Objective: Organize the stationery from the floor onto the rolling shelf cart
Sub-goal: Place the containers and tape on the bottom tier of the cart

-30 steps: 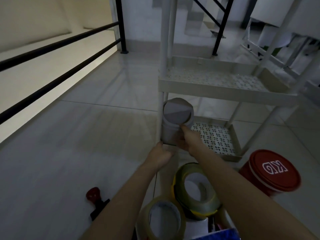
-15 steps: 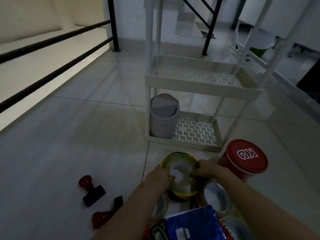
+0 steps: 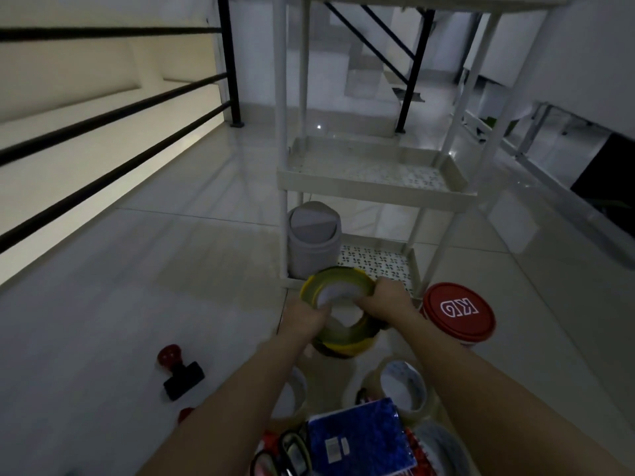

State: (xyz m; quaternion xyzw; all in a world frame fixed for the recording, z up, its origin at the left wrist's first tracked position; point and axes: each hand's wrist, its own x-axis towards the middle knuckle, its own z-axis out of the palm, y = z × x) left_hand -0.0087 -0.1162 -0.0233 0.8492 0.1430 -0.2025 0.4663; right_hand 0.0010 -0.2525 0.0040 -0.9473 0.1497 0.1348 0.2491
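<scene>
The rolling shelf cart stands on the tiled floor straight ahead of the person, white posts rising out of view, a middle tray bare of goods and a bottom tray with a patterned base. At the bottom tray's left end sits a small grey swing-lid bin; the right part of that tray lies open.

Just off the cart's front right corner stands a red-lidded tub. Nearer the person, a blue notebook lies among clear tape rolls, with a pair of scissors at its left edge. A red-knobbed stamp rests alone on the tiles, well off to the left.

The yellow-and-black tape stack is lifted between both hands, just in front of the bottom tray's front edge. The left hand grips its left rim with curled fingers, and the right hand clasps the right rim the same way. The rolls' open core tilts up and toward the person, so the stack's axis leans back from vertical. The cart lies dead ahead and both hands are about equally near; the free tray space is slightly right, which I judge favours a forward push with a small rightward drift and a levelling tilt.
</scene>
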